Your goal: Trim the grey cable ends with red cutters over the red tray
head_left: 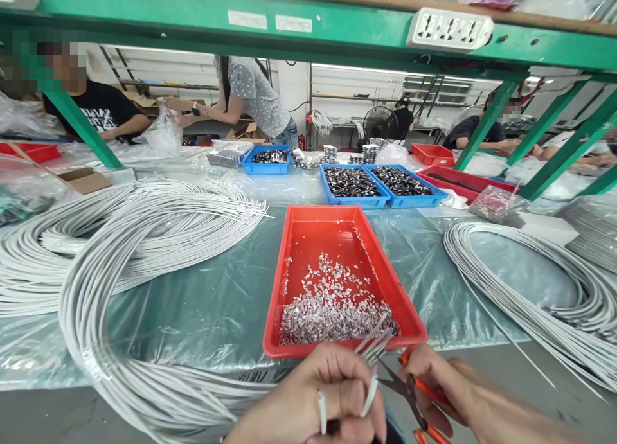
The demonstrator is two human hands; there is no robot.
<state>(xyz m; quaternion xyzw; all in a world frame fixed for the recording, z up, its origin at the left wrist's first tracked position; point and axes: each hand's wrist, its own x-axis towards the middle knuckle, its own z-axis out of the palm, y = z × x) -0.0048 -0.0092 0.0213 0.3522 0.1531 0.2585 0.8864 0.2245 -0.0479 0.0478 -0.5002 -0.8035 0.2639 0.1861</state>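
At the bottom centre, my left hand [308, 396] is closed on white cables [370, 398], with thin grey-white ends [378, 346] fanning out above the fingers. My right hand [446, 383] grips scissors [409, 394] with orange handles and dark blades. The blades point left, close to the cable held in my left hand; whether they touch it I cannot tell. Just beyond both hands lies a red tray [274, 319], with many small silvery scraps [332, 315] heaped toward its near end. A thick bundle of white cable [91, 315] curves from the left toward my left hand.
Another coil of white cable [511, 283] lies at the right. Blue trays [383, 200] of small dark parts stand behind the red tray. A green frame [193, 23] with a power strip [450, 29] crosses overhead. Several people [260, 90] are beyond the table.
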